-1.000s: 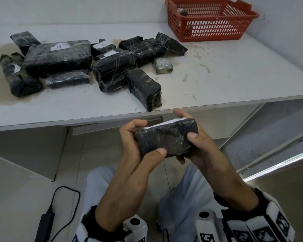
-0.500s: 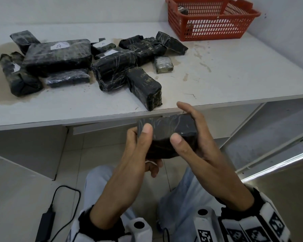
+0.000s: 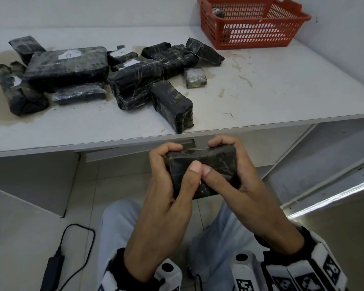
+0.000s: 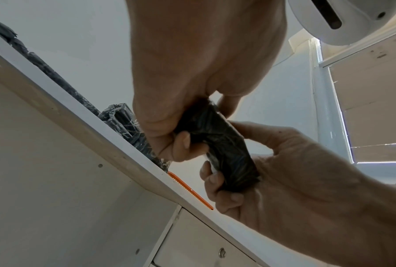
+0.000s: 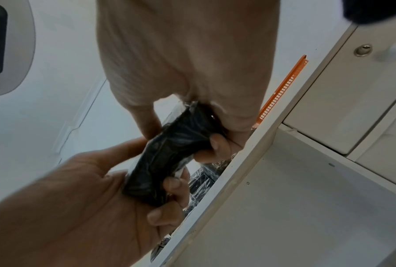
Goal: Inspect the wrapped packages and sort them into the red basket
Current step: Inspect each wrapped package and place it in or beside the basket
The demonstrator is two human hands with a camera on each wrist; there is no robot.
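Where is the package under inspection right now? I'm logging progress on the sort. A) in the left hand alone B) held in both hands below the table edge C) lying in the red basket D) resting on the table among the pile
B: the left hand and the right hand both grip the black wrapped package below the table edge, well short of the red basket.

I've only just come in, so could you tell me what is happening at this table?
A person is inspecting a black wrapped package, gripping it with both the left hand and right hand below the table edge. About a dozen more packages lie on the table. The red basket at the far corner holds at least one item.
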